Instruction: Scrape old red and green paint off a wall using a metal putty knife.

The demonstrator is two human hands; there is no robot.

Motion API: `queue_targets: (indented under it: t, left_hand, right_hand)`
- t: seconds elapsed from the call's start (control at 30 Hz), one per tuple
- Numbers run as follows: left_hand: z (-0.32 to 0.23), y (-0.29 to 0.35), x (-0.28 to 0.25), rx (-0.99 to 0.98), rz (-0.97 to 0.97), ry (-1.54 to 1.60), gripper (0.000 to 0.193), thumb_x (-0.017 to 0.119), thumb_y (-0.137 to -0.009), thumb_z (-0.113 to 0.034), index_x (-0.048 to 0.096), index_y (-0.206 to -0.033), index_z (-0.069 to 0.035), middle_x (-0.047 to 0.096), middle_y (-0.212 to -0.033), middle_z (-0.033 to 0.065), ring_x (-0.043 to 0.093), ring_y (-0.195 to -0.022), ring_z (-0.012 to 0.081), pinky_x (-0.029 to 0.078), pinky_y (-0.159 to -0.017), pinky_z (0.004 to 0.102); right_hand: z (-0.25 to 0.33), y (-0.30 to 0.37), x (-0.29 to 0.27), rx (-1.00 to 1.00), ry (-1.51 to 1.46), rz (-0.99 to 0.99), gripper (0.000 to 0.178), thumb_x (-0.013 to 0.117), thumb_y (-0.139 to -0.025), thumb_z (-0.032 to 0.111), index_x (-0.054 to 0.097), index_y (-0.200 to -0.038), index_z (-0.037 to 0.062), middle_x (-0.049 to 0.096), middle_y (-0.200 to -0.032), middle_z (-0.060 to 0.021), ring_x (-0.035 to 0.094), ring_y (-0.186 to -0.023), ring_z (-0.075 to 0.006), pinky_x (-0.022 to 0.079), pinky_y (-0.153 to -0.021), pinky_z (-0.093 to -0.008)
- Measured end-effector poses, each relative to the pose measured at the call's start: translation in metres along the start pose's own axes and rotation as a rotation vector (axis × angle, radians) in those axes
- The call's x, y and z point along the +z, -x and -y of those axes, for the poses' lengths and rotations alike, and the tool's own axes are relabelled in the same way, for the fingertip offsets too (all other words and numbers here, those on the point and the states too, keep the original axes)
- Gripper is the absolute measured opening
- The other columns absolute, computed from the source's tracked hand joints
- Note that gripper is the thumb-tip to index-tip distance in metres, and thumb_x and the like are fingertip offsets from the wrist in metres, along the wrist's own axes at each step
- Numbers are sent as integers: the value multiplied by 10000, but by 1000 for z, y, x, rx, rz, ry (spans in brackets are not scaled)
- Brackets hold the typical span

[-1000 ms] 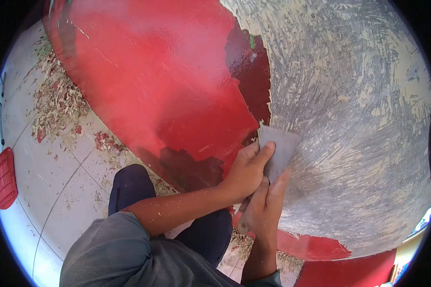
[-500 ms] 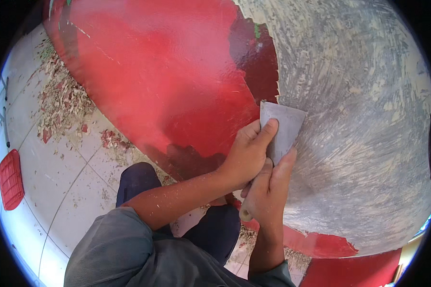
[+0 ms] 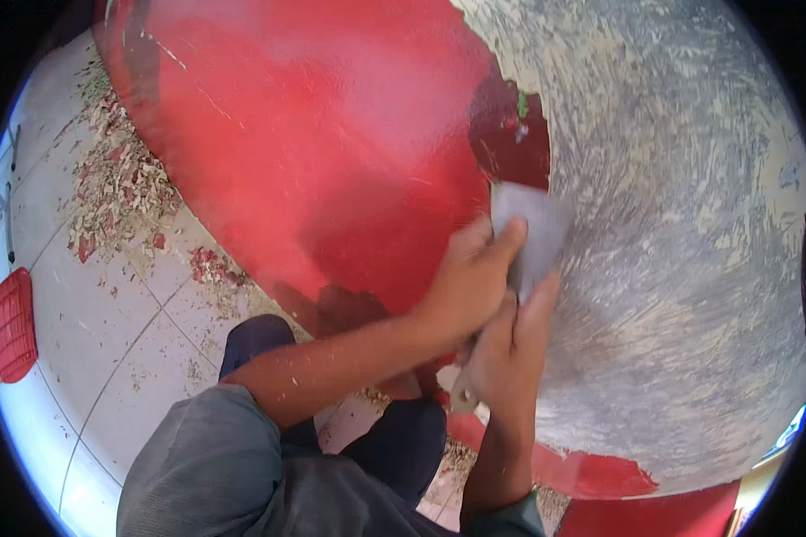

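Both my hands hold a putty knife [image 3: 530, 234] with a wide grey blade. My left hand [image 3: 466, 277] grips it near the blade, thumb pressed flat on the metal. Below it, my right hand [image 3: 510, 353] wraps round the handle, whose pale end with a hole shows under the palm. The blade's edge meets a large curved surface, at the border between glossy red paint [image 3: 313, 134] and a scraped grey-and-cream area [image 3: 663, 242]. A dark red patch [image 3: 515, 143] with a ragged edge lies just beyond the blade. Motion blurs the blade and left hand.
Paint flakes [image 3: 121, 192] lie heaped on the pale tiled floor [image 3: 107, 322] along the surface's left edge. A red plastic piece with a grid pattern [image 3: 14, 324] sits at far left, near dark thin legs [image 3: 9, 206]. My bent knees [image 3: 255, 340] are close below the red surface.
The view has shifted, so the curved surface appears further right and lower. Against it, the putty knife has moved left and away from me, both hands still round it.
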State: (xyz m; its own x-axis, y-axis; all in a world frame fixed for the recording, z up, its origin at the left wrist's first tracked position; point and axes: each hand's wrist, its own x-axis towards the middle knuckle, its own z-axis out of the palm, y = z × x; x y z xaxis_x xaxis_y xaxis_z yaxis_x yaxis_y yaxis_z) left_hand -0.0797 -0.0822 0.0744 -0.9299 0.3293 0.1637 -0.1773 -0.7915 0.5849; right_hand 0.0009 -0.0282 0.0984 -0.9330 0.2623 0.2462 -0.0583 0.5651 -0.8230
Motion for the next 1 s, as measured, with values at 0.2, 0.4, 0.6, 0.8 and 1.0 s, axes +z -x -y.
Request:
queue_targets:
  t: [0.2, 0.4, 0.6, 0.8, 1.0]
  left_hand:
    - [18, -6, 5, 253, -7, -188, 324, 420, -989, -305, 586, -920, -36, 578, -751, 6, 528, -648, 77, 445, -588, 254]
    - [-1, -3, -2, 129, -14, -100, 340, 463, -969, -290, 558, -838, 8, 556, -684, 15, 468, -635, 60, 408, -562, 268]
    - [27, 3, -2, 189, -22, -86, 369, 480, -958, -319, 568, -866, 27, 557, -684, 28, 469, -626, 78, 404, -559, 280]
    - [84, 31, 20, 102, 4, -250, 307, 462, -972, -291, 583, -957, -9, 545, -739, -37, 448, -670, 45, 392, -579, 242]
    - [76, 28, 30, 166, 51, -145, 330, 444, -982, -314, 585, -969, -16, 564, -821, -17, 457, -733, 45, 405, -639, 234]
  right_hand:
    - [5, -5, 11, -44, -107, -53, 434, 342, -948, 91, 153, -1314, -45, 519, -714, -85, 500, -469, -101, 410, -402, -247]
    - [20, -8, 15, -33, -250, 78, 524, 337, -959, 98, 48, -1381, -15, 526, -692, -85, 497, -460, -98, 411, -400, -234]
    - [-22, -1, 2, -55, -151, 14, 455, 317, -965, 117, 113, -1352, -7, 519, -683, -74, 482, -445, -94, 404, -388, -232]
    - [-43, 36, -40, 128, -137, -104, 457, 333, -970, 123, 158, -1383, 33, 529, -723, -80, 467, -425, -85, 390, -368, -223]
    - [-47, 33, -49, 132, 167, -130, 423, 332, -952, 78, 207, -1323, -83, 546, -927, -186, 582, -646, -174, 487, -554, -286]
